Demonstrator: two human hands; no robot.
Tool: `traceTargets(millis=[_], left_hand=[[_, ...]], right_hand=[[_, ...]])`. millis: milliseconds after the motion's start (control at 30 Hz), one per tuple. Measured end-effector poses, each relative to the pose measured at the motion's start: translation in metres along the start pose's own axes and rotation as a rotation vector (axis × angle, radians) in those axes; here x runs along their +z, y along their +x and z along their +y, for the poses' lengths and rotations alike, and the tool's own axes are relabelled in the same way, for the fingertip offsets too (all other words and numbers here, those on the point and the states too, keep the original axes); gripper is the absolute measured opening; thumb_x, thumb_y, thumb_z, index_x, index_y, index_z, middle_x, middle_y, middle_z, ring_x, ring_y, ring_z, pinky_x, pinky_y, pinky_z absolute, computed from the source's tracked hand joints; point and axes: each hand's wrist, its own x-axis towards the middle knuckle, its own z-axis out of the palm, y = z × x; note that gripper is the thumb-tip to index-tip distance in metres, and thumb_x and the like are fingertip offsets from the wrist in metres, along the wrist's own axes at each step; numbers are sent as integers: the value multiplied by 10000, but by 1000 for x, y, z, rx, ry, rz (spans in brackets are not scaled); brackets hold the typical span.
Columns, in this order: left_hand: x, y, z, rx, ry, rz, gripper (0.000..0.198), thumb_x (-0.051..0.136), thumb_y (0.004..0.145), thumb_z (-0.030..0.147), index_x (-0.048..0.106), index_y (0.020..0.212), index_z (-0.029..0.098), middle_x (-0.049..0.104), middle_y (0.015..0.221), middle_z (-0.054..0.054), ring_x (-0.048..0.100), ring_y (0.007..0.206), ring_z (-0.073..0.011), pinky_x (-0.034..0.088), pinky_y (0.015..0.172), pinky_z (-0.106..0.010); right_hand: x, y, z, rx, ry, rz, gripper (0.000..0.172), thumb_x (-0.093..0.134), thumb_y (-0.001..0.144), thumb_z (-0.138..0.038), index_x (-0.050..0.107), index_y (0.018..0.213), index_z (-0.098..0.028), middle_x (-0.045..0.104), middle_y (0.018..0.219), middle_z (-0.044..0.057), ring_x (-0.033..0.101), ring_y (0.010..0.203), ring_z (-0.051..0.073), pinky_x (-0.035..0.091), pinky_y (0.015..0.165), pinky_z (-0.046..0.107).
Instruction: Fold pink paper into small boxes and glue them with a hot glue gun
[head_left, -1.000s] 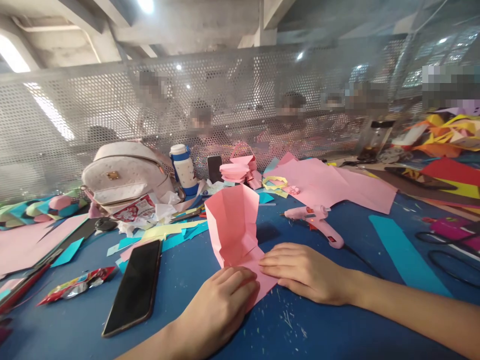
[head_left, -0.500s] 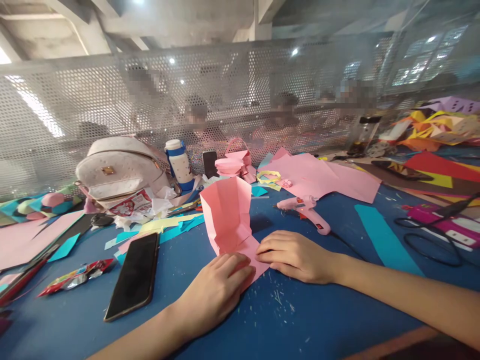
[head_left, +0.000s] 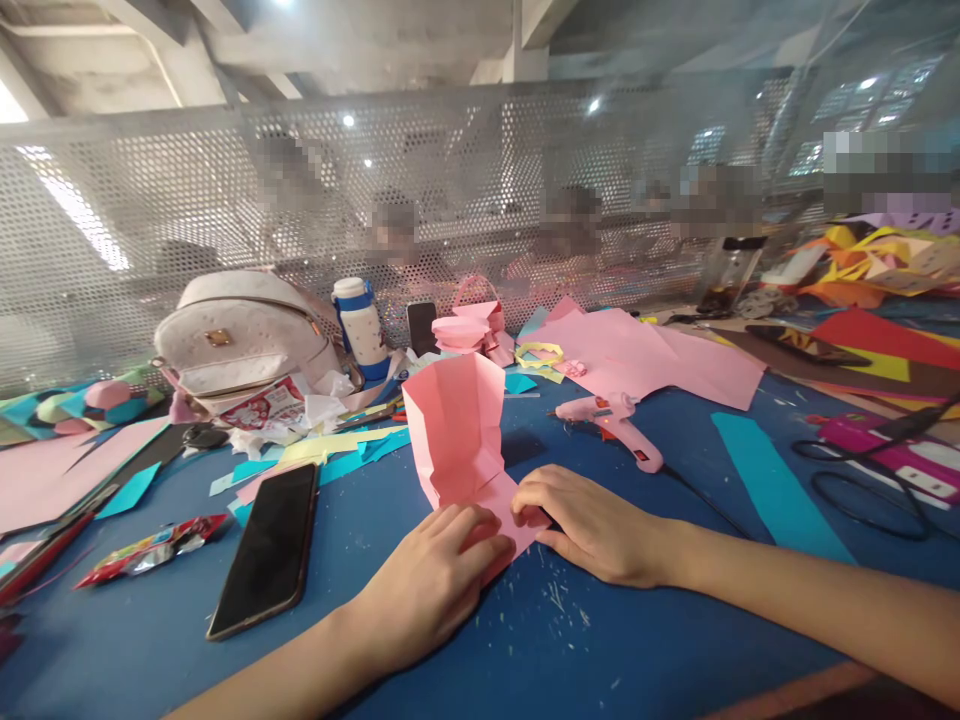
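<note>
Since half a second ago my right hand (head_left: 592,520) has gone from lying flat to curling its fingers in at the near right corner of the pink paper (head_left: 457,430), while my left hand (head_left: 442,575) has barely shifted. The left lies open, palm down, fingers together, pressing the paper's flat lower flap against the blue table (head_left: 600,640). The right has its fingertips bent onto the flap's edge; I cannot tell whether they pinch that edge or only press on it. The paper sits between and just ahead of my hands, its upper part standing up from the crease like an open-sided pocket. I judge I am in the middle of setting a fold at the base of that upright part. The next move would call for keeping the left hand's weight on the flap so the sheet does not slide, and working the right fingertips evenly along the edge. To my left a dark phone (head_left: 266,550) lies face up near a snack wrapper (head_left: 150,550); beyond my right hand lie a pink glue gun (head_left: 615,425) and a teal strip (head_left: 772,480).
</note>
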Motion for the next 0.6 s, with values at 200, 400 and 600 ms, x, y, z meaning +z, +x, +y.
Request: traceTargets(millis=[200, 400, 600], left_hand=[[-1, 0, 0, 13, 13, 28, 293, 409, 1002, 176, 551, 1257, 209, 598, 1157, -94, 602, 1009, -207, 542, 863, -359], [0, -1, -1, 2, 1, -2, 302, 390, 1010, 184, 534, 1275, 207, 582, 1195, -99, 585, 1031, -217, 530, 880, -377], [1, -2, -2, -14, -8, -24, 320, 411, 996, 167, 513, 1294, 223, 567, 1231, -93, 574, 1059, -227, 521, 896, -385]], right_hand=[[2, -1, 2, -23, -38, -11, 206, 477, 917, -105, 434, 1094, -202, 565, 994, 72, 490, 905, 204, 432, 819, 366], [4, -2, 4, -36, -45, -23, 172, 452, 937, -109, 431, 1085, -196, 559, 981, 71, 479, 895, 204, 424, 815, 370], [2, -2, 2, -67, -32, 2, 149, 395, 946, -88, 437, 1051, -186, 560, 958, 65, 459, 859, 189, 424, 800, 358]])
